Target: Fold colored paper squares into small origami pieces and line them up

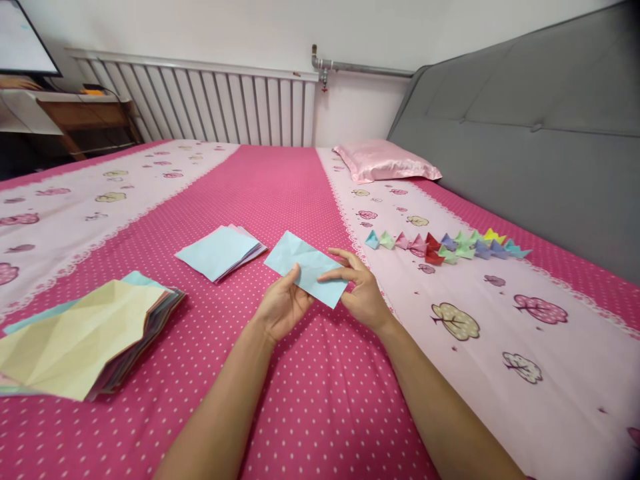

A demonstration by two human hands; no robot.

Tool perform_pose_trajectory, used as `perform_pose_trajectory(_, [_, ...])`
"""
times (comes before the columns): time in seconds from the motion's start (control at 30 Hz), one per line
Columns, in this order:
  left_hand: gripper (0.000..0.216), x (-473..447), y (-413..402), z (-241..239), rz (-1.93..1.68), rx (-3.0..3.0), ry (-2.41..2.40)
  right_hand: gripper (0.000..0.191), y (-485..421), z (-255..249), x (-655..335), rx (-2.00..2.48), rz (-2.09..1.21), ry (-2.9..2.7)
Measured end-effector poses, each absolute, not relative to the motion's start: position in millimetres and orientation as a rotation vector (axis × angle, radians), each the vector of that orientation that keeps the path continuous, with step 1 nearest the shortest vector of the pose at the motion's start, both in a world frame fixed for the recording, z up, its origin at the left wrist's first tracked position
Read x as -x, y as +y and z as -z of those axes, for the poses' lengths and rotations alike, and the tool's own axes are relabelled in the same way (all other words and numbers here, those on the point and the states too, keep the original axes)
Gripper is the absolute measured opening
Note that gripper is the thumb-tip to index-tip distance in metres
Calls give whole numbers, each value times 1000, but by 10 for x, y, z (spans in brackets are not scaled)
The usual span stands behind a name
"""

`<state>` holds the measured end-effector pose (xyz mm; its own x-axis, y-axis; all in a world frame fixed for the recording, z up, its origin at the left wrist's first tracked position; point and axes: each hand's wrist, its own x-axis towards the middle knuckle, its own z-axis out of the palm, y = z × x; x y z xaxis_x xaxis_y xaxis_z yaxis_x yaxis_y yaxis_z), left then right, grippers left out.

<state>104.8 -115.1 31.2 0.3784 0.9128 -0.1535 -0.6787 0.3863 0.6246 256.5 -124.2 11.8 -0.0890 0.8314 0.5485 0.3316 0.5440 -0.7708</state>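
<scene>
A light blue sheet of paper (306, 261), folded into a rectangle with faint creases, is held above the bed between both hands. My left hand (284, 303) grips its near edge, thumb on top and fingers underneath. At the right end, my right hand (363, 290) has its fingers over the paper, the index finger lying on its face and the thumb mostly hidden. Left of the hands lies a neat stack of square paper (217, 252), light blue on top with pink below. Nearer on the left sits a larger stack of creased paper (85, 333), pale yellow uppermost.
Several small folded paper boats (465, 248) in many colours stand in rows on the right. A pink pillow (387, 160) lies by the grey headboard (530, 113). Behind the bed runs a white radiator (210, 100); a monitor (25, 40) stands at far left.
</scene>
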Motion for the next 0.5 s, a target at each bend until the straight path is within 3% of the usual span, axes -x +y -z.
perform_pose_trajectory(0.3, [34,-1031,-1146,-285,-989,-575,458,14,-1225,-110,-2577,990,-639,-1602])
perform_pose_trajectory(0.5, [33,-1030,-1139,-258,-925,-596,450,18,-1233,-111,-2534,1039,-632,-1490])
